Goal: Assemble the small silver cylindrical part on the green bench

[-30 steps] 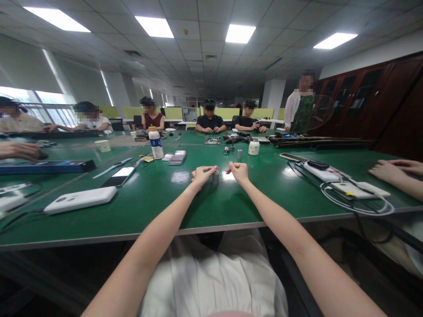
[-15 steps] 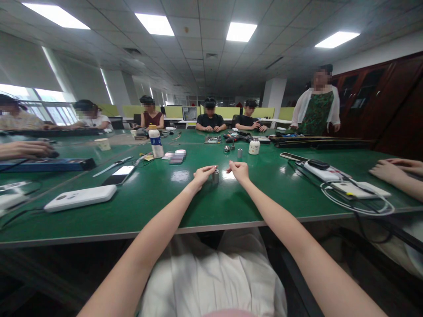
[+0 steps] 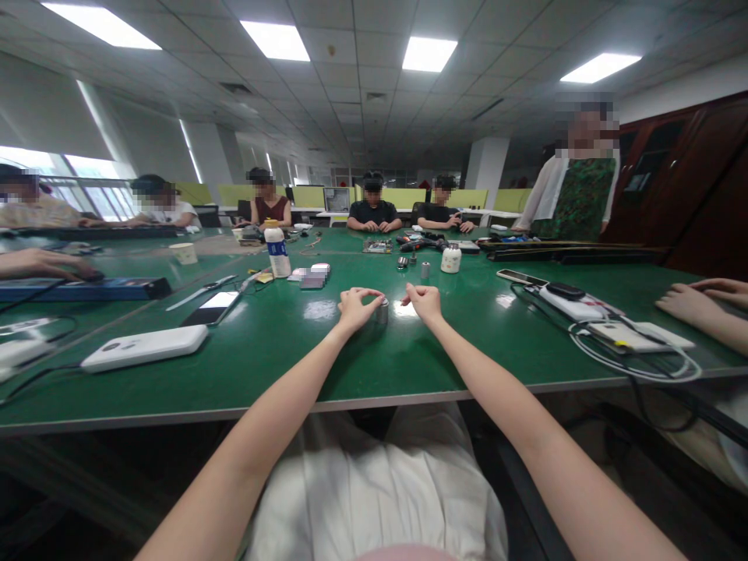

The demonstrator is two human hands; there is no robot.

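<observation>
A small silvery metal cylinder [image 3: 382,314] stands upright on the green table, a short way in from the near edge. The fingertips of my left hand [image 3: 358,308] meet at its top, with the fingers arched and closed. To the right of the cylinder, apart from it, my right hand [image 3: 425,301] hovers with thumb and fingers pinched together; whatever lies between them is too small to make out. Beyond my right hand is a second small metal cylinder [image 3: 425,270], beside a round white jar [image 3: 450,259].
A bottle [image 3: 278,249], a phone [image 3: 213,308] and a white power bank [image 3: 145,348] lie to the left. On the right are a tangle of white cables [image 3: 634,370] and a co-worker's hands [image 3: 695,302]. Several people sit around the table [image 3: 245,378]; one person [image 3: 584,187] stands.
My left fingers have bent into an arch at the cylinder's top. The right hand keeps its place and pinch. The standing person has shifted right and looks nearer.
</observation>
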